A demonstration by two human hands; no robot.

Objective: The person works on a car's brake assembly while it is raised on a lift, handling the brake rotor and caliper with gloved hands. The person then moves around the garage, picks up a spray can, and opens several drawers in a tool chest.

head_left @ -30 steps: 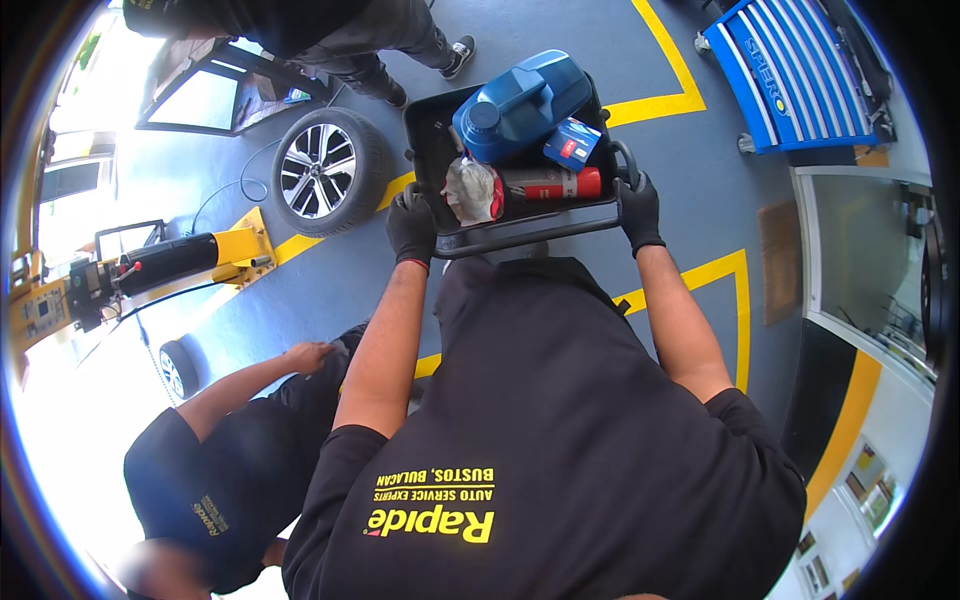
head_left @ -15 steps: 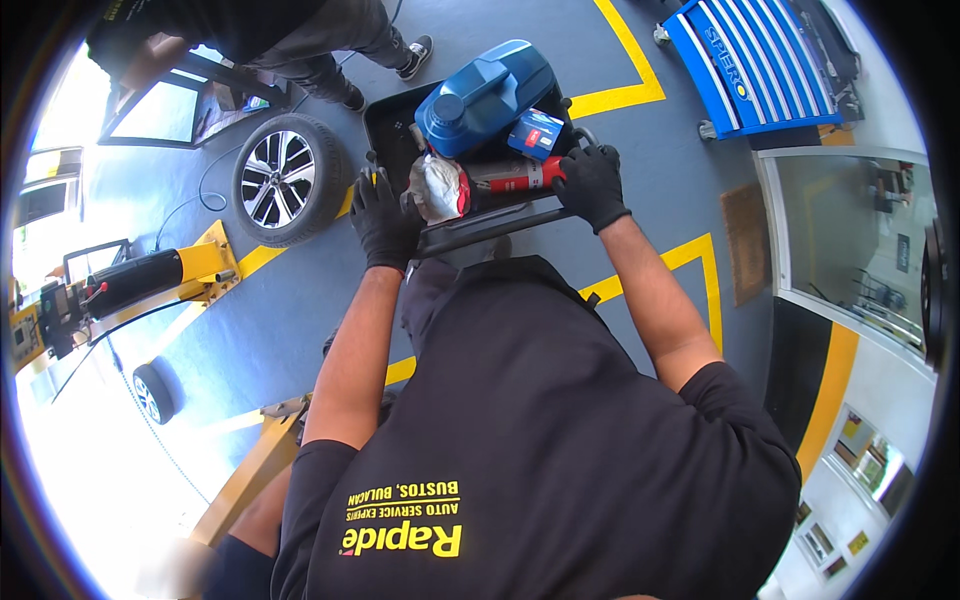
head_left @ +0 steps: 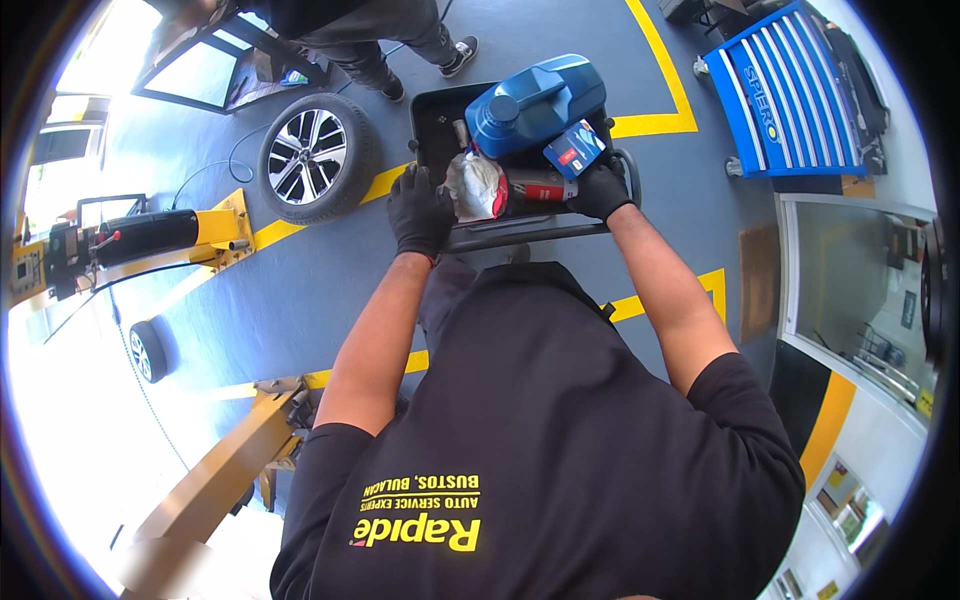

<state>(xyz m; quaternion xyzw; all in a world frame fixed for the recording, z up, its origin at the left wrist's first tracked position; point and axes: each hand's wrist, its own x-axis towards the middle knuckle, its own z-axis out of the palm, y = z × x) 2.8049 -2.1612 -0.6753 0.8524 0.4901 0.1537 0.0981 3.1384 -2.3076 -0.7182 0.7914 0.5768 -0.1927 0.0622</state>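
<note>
A black cart tray (head_left: pixel 445 110) is in front of me, with a bar along its near side. It holds a blue jug (head_left: pixel 537 105), a small blue box (head_left: pixel 574 150), a red canister (head_left: pixel 535 190) and a crumpled white-and-red bag (head_left: pixel 474 186). My gloved left hand (head_left: pixel 422 212) is curled at the tray's left edge, beside the bag. My gloved right hand (head_left: pixel 601 191) is closed round the canister's right end, its fingertips partly hidden under the box.
An alloy wheel (head_left: pixel 311 158) and yellow lift column (head_left: pixel 225 225) are left, with a smaller wheel (head_left: pixel 146 350) and yellow arm (head_left: pixel 235 460) below. A person's legs (head_left: pixel 400 50) are beyond the tray. A blue tool cabinet (head_left: pixel 780 90) and glass window (head_left: pixel 860 290) are right.
My right hand has moved from the cart's handle inward onto the canister's end. My left hand's fingers have shifted at the edge. The co-worker at lower left has moved out of sight.
</note>
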